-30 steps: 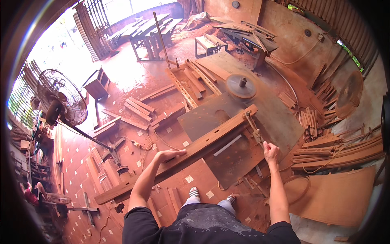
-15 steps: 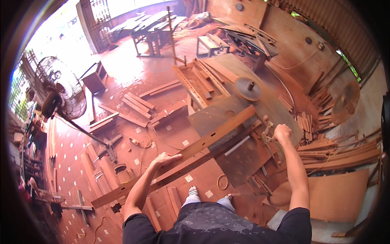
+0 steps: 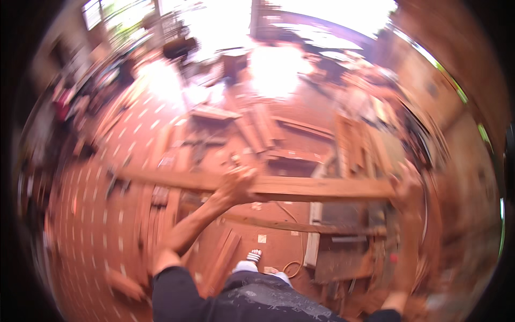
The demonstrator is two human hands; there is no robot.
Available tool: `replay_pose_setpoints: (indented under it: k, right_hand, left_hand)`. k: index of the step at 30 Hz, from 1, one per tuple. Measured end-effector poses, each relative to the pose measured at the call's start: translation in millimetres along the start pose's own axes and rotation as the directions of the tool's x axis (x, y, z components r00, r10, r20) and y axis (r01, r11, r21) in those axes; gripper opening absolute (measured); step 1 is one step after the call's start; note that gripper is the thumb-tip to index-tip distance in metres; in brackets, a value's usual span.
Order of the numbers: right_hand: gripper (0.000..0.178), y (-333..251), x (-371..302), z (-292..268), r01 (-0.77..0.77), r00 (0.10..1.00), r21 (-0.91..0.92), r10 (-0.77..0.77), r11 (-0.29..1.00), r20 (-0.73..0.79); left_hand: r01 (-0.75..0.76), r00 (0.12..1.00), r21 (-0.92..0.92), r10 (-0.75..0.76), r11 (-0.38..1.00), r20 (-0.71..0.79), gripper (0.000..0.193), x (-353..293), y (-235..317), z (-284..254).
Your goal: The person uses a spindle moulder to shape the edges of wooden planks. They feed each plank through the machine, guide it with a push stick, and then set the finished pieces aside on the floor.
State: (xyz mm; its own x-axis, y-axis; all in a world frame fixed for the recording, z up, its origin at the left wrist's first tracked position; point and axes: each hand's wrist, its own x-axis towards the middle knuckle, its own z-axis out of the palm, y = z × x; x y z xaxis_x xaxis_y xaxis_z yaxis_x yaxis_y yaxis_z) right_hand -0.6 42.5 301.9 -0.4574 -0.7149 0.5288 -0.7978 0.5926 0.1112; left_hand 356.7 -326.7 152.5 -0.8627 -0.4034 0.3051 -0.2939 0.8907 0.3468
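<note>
A long reddish-brown wooden beam lies across the view, lifted above the floor and the saw bench. My left hand is closed around it near its middle. At its right end my right hand grips the beam, its fingers blurred by motion. Below the beam runs a dark straight wooden rail, over the worn machine table. The beam's left end reaches out over the floor.
Wooden pieces lie on the tiled floor ahead, more boards by my feet. A looped cord rests near my sandal. A timber frame stands beyond the bench. A fan is at the far left.
The view has turned left. My right hand has left the fittings at the bench's right and now holds the beam's right end. The beam has come away from the rail.
</note>
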Motion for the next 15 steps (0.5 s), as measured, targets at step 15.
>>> replay_pose_setpoints:
  k: [15]
  right_hand:
    - [0.031, 37.5, 3.8, -42.6, 0.268, 0.323, 0.523, -0.586, 0.809, 0.743]
  left_hand:
    - [0.124, 0.897, 0.194, -0.027, 0.973, -0.441, 0.089, -191.2, 111.1, -22.3]
